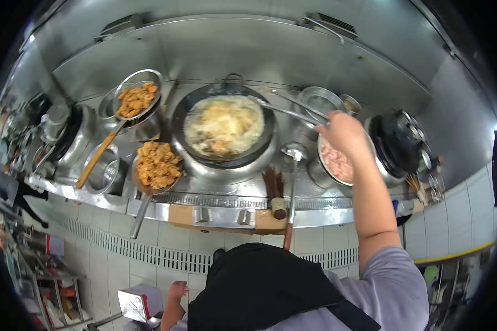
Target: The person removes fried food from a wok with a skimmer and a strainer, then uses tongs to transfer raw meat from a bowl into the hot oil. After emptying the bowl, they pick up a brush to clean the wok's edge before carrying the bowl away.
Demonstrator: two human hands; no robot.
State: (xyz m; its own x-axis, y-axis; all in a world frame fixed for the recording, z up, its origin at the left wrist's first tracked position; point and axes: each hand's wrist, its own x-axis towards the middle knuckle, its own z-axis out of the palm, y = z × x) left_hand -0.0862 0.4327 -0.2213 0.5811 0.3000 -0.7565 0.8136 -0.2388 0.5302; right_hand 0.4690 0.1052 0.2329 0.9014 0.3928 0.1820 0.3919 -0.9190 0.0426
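Note:
My right hand [345, 131] is closed around the handle end of long metal tongs [288, 112]. The tongs' two arms are spread, and one tip reaches over the right rim of a black wok [180, 128]. Pale pieces of food [222, 118] fry there in bubbling, foamy oil. Below my right forearm stands a metal pot of raw, pinkish meat pieces [337, 161]. My left hand [178, 289] hangs low beside the black apron [254, 292], its fingers loosely curled with nothing visible in them.
Left of the wok, fried pieces fill a wooden-handled strainer [137, 100] and a pan [157, 165]. A ladle [294, 151] and a bamboo brush [276, 193] lie at the counter's front. Behind the meat is a metal bowl [320, 98]; a dark pot [395, 140] stands far right.

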